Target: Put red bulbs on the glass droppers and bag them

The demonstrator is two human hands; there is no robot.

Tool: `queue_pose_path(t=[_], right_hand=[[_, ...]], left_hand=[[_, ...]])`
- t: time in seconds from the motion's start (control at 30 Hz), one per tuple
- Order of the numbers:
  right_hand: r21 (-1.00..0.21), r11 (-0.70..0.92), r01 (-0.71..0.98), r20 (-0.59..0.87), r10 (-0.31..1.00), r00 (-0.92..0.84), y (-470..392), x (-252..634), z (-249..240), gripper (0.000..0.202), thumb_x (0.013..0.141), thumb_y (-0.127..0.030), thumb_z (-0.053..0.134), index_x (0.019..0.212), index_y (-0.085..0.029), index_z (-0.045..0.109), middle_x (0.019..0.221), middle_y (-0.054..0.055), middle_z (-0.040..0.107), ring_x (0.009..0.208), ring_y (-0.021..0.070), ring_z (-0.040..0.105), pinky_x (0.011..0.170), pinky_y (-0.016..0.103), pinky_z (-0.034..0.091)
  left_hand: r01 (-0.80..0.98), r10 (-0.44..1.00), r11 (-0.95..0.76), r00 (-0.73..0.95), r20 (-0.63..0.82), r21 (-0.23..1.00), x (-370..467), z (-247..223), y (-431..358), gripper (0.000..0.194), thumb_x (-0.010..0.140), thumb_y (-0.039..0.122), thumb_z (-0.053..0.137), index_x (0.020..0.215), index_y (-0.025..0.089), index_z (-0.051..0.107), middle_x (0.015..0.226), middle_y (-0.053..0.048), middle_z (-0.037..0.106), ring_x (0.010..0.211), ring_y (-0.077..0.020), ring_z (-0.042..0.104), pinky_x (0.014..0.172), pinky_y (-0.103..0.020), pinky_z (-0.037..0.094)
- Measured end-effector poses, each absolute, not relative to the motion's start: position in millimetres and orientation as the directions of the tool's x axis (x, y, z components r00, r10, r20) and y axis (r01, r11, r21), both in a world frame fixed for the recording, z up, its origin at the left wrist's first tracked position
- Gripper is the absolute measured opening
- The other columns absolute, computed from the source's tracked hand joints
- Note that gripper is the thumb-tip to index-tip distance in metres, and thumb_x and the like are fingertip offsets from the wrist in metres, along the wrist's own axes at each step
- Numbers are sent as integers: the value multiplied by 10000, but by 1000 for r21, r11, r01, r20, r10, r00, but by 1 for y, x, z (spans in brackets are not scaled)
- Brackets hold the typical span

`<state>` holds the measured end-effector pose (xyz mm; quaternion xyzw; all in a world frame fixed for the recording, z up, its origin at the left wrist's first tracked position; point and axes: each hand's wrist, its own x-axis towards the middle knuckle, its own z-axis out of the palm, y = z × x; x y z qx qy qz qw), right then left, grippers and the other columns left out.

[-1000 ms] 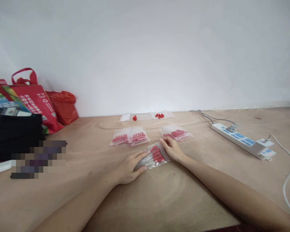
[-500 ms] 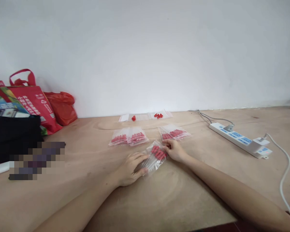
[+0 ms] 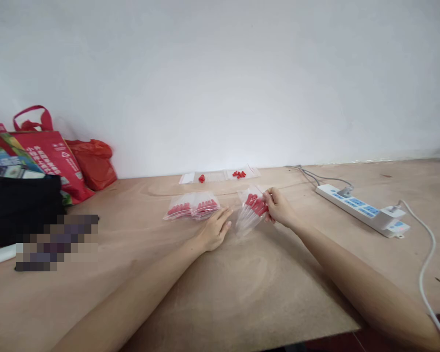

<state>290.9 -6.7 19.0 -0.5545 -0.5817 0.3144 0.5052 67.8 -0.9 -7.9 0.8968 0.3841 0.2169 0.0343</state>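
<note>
My right hand (image 3: 278,208) is closed on the edge of a clear plastic bag of droppers (image 3: 246,222), which is raised and tilted with its red rubber bulbs toward the fingers. Thin clear tubes show in the lower part of the bag. Part of another bag lies behind it, mostly hidden. With its fingers stretched out, my left hand (image 3: 215,230) rests flat by the right-hand one of two side-by-side zip bags (image 3: 179,209), which also hold red-bulbed droppers. That hand holds nothing.
Loose red bulbs (image 3: 239,174) and clear tubes (image 3: 214,177) lie on bags near the wall. A white power strip (image 3: 355,205) with cables lies to the right. Shopping bags (image 3: 58,161), a black bag (image 3: 25,205) and a blurred-out object (image 3: 58,242) are at left.
My right hand has lifted the bag of droppers and moved it away from me, over the right-hand bag. My left hand has let go of it and slid forward and slightly right.
</note>
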Motion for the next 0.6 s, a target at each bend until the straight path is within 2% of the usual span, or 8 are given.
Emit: queue_pose_path(t=[0.13,0.23,0.3,0.4,0.5,0.6], right_hand=[[-931,351,105,364,915,171,-1,293,16,253,779,-466,420,804,-235,320,547,-69,522,382,125,535,364,243,430],[-890,449,78,455,881,133,1,287,6,265,766,-459,457,833,-232,339,634,-41,556,473,128,579,456,268,482],[-865,485,129,498,862,97,1,279,-1,231,783,-435,448,835,-224,368,664,-23,565,532,132,595,519,279,495],[-779,544,311,585,810,48,-1,267,-12,156,818,-368,415,798,-213,406,675,-2,568,596,133,590,577,276,479],[-633,595,494,671,741,-33,-3,256,-17,103,835,-280,388,779,-205,431,692,16,578,627,130,568,592,255,447],[-522,638,567,688,707,-163,-2,247,-19,76,833,-216,382,789,-200,443,719,28,582,653,132,559,599,240,429]], left_hand=[[798,683,-602,534,498,-30,87,-6,22,342,829,206,382,1141,122,495,1221,-121,485,1178,-244,366,1008,-421,239],[847,718,-523,498,487,-95,90,-3,33,336,783,248,469,1093,131,528,1204,-129,499,1151,-265,386,985,-437,237],[862,747,-499,478,462,-85,86,-2,39,273,786,281,473,1009,160,573,1123,-114,561,1086,-274,443,926,-465,288],[880,777,-471,450,440,-67,74,-4,42,236,809,337,443,893,187,604,999,-91,621,1019,-288,480,842,-510,325],[882,785,-467,445,430,-61,57,-4,38,219,814,330,438,876,195,599,967,-72,633,1017,-272,482,836,-503,329],[882,784,-468,445,433,-59,41,-4,31,212,808,302,452,939,198,582,1007,-67,622,1046,-259,472,872,-499,314]])
